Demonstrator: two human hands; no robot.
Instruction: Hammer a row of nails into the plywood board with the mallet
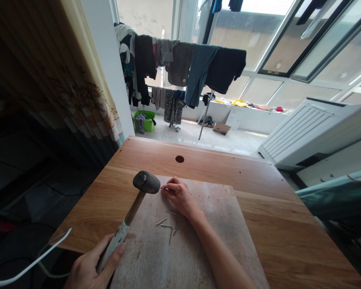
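My left hand (93, 261) is wrapped round the pale grip of a rubber mallet (146, 182), whose black head is raised over the board's far left part. Close beside that head, my right hand (179, 195) rests on the worn wooden board (219, 233) with its fingertips pinched together. Between them sits what looks like a nail, mostly hidden by the fingers. Several loose nails (166, 226) lie scattered on the board between my two hands. A row of small dark marks runs across the board to the right of my right hand.
Beneath the board is a wooden tabletop (289, 216) with a round hole near its far edge. A white cable (45, 259) curves in at the lower left. Farther off are a loaded clothes rack (206, 114), a green basket (149, 125) and a white ribbed panel (301, 124). A patterned curtain (87, 92) hangs left.
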